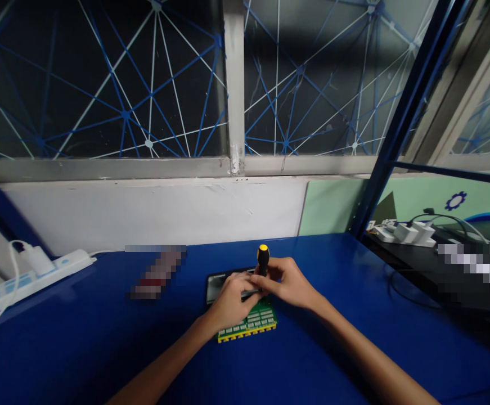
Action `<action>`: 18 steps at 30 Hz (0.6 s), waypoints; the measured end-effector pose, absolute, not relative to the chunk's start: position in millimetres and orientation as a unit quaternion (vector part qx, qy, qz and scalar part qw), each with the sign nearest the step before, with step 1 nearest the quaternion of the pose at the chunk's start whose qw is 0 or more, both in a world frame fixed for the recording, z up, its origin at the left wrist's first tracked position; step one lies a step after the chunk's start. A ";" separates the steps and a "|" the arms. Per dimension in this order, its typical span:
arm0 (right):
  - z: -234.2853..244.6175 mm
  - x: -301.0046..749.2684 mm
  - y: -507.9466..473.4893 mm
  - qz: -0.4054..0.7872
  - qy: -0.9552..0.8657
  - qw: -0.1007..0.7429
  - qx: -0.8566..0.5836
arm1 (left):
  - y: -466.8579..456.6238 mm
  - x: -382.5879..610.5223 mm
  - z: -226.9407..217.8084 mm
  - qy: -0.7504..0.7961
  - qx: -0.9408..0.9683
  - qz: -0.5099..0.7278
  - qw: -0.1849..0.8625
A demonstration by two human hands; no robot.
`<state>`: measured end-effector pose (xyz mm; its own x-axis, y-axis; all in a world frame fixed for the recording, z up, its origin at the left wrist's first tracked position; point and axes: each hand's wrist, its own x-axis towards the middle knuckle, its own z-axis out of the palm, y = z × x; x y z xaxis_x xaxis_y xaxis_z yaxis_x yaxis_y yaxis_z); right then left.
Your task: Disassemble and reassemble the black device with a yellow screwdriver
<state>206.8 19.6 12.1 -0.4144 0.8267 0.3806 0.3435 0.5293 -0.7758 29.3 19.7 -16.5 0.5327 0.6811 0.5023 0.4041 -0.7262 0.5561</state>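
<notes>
My right hand (289, 281) grips a screwdriver (263, 256) with a black handle and a yellow cap, held upright. Its tip is hidden behind my fingers. Against it, my left hand (234, 298) rests with thumb and fingers closed together close to the shaft; whatever they pinch, if anything, is hidden. Under both hands lies a green circuit board (261, 316) with rows of pale components and a yellow toothed strip along its near edge. Behind the board and partly covered by my hands is a black-rimmed rectangular tray or case (215, 288) with a grey inside.
A blurred-out flat item (160, 274) lies to the left on the blue table (101, 343). At the far left is a white power strip (70, 261) with a cable. Plugs and cables (413, 233) sit on a dark surface at right, beyond a blue post (380, 180).
</notes>
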 end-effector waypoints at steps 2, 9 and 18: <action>12.6 207.4 19.9 0.315 -0.779 0.391 -0.375 | 19.9 28.6 -16.8 0.317 0.853 0.366 0.197; 12.4 210.9 21.6 0.311 -0.769 0.401 -0.388 | 21.6 29.0 -21.4 0.330 0.853 0.370 0.163; 11.7 210.2 22.0 0.303 -0.769 0.401 -0.395 | 18.2 30.7 -17.0 0.316 0.857 0.369 0.171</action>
